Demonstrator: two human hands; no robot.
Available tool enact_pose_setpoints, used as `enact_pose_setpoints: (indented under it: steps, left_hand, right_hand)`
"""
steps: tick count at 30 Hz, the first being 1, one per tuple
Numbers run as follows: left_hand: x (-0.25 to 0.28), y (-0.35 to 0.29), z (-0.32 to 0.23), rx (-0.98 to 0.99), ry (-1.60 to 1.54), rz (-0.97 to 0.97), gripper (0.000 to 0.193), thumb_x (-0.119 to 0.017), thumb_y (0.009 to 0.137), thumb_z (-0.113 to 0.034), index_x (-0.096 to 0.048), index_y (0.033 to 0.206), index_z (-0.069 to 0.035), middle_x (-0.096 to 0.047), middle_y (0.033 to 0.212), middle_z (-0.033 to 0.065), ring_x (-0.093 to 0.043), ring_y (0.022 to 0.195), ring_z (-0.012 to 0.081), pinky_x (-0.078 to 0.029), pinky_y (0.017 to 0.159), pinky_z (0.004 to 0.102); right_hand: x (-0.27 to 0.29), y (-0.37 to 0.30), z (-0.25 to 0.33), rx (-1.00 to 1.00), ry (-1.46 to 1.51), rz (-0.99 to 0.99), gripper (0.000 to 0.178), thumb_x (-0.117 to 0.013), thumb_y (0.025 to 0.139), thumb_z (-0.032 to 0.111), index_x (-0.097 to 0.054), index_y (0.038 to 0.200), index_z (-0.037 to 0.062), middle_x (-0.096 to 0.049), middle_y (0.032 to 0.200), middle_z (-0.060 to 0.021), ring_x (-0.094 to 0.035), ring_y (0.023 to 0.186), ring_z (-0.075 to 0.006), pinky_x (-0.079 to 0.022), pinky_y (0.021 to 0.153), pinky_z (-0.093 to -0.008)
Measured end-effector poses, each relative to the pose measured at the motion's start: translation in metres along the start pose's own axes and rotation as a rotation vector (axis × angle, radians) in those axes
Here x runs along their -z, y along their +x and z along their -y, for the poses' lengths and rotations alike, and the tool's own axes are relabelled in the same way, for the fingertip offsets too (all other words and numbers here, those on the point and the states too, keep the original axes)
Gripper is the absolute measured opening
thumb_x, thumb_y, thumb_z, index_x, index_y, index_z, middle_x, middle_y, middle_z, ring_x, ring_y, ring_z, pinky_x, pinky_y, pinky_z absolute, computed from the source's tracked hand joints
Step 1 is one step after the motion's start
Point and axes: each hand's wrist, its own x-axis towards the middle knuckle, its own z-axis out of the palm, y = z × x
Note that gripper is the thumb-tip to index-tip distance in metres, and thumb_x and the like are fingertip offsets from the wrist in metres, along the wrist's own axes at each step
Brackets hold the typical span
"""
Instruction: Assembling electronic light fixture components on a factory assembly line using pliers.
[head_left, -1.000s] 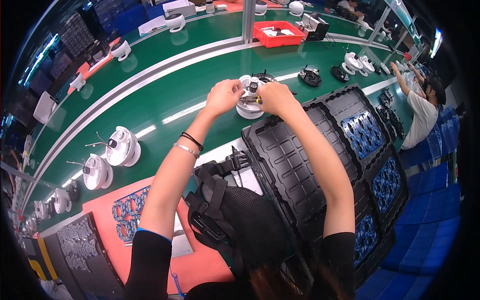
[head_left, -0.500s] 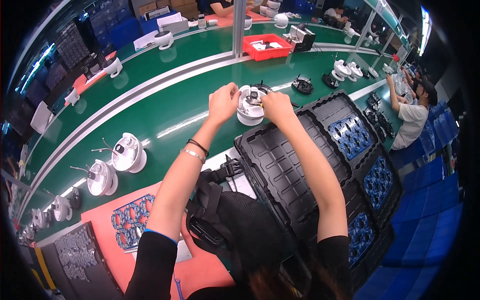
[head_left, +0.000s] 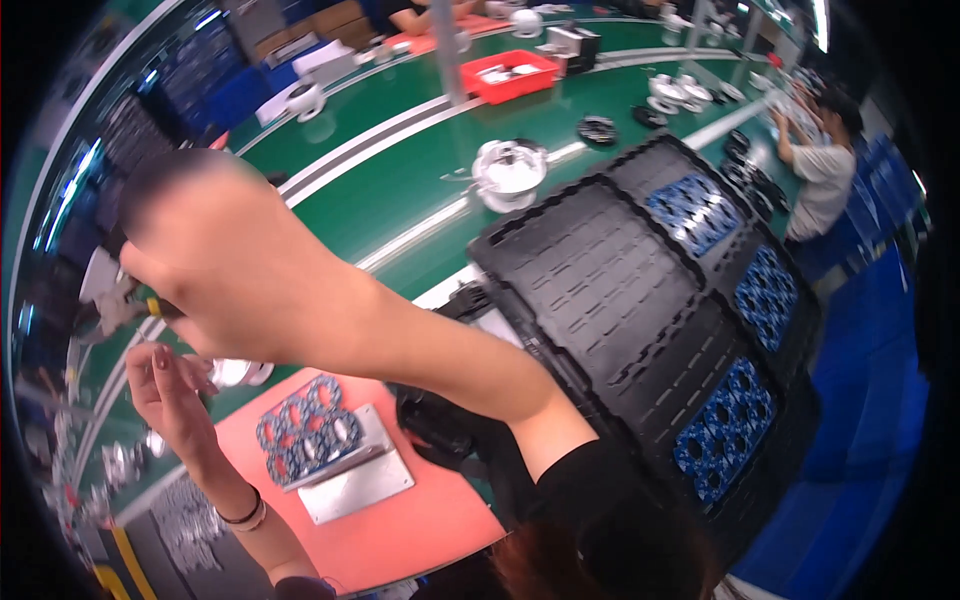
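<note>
My right hand [head_left: 225,265] is raised close to the camera at the left, its fingers closed round a hand tool with a yellow and black part [head_left: 160,307]. Blur and the hand itself hide most of the tool. Just below it is my left hand [head_left: 175,405], palm up, with fingers loosely bent and apart; nothing shows in it. A white round housing [head_left: 240,373] on the green line is partly covered by the hands. Farther right, another white housing [head_left: 508,172] stands apart from both hands, thin wires at its left side.
Blue circuit board panels [head_left: 725,430] lie in a black tray [head_left: 575,285] at the right. On the pink mat [head_left: 455,520] are another board panel [head_left: 310,430] and a metal plate [head_left: 360,485]. A red bin [head_left: 510,78] stands at the back; a co-worker [head_left: 825,170] is at the far right.
Both hands have left the white housing near the middle and swung left and nearer to me, the right with its tool. The view has turned as well.
</note>
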Motion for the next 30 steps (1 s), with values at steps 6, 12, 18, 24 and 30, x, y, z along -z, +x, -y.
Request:
enact_pose_setpoints:
  steps: [6,12,18,24,30]
  left_hand:
    - [0.030,-0.013,0.008,-0.017,0.254,-0.147,0.053,-0.057,0.100,-0.012,-0.033,0.146,-0.001,-0.061,0.067,0.0039,-0.058,0.060,0.0107,-0.053,0.069,0.0273]
    - [0.063,-0.008,0.097,0.223,0.177,-0.040,0.021,-0.056,0.099,-0.006,-0.069,0.111,0.005,-0.073,0.090,0.0144,-0.071,0.082,0.0159,-0.054,0.072,0.0258]
    - [0.031,0.003,0.155,0.136,0.772,0.357,0.013,-0.064,0.087,-0.002,-0.071,0.096,0.004,-0.071,0.083,0.0204,-0.070,0.071,0.0282,-0.054,0.068,0.0355]
    - [0.001,0.037,0.214,-0.264,1.097,0.621,0.007,-0.069,0.078,-0.005,-0.067,0.074,0.000,-0.066,0.070,0.0178,-0.066,0.083,0.0326,-0.049,0.087,0.0414]
    - [-0.022,0.046,0.237,-0.371,1.015,0.759,0.006,-0.072,0.071,-0.007,-0.068,0.071,-0.002,-0.067,0.070,0.0165,-0.067,0.083,0.0305,-0.046,0.097,0.0394]
  right_hand:
    - [-0.057,-0.055,-0.008,-0.346,0.450,0.061,0.037,-0.069,0.072,-0.001,-0.069,0.109,0.0044,-0.073,0.091,-0.0093,-0.069,0.074,-0.0185,-0.054,0.067,-0.0295]
    - [-0.099,-0.076,-0.053,-0.494,-0.027,0.325,0.030,-0.071,0.077,0.008,-0.069,0.107,0.0044,-0.069,0.086,-0.0120,-0.062,0.068,-0.0222,-0.051,0.067,-0.0324]
    - [-0.123,-0.106,-0.099,-0.203,-0.430,0.806,0.032,-0.077,0.071,0.013,-0.067,0.101,0.0081,-0.063,0.085,-0.0079,-0.063,0.093,-0.0253,-0.047,0.084,-0.0405]
    - [-0.141,-0.093,-0.170,0.319,-0.863,0.758,0.012,-0.066,0.079,0.012,-0.067,0.091,0.0095,-0.067,0.097,-0.0067,-0.062,0.107,-0.0243,-0.043,0.100,-0.0404]
    - [-0.159,-0.098,-0.204,0.522,-0.761,0.881,0.007,-0.064,0.080,0.017,-0.069,0.086,0.0147,-0.068,0.097,-0.0037,-0.061,0.109,-0.0214,-0.042,0.103,-0.0389]
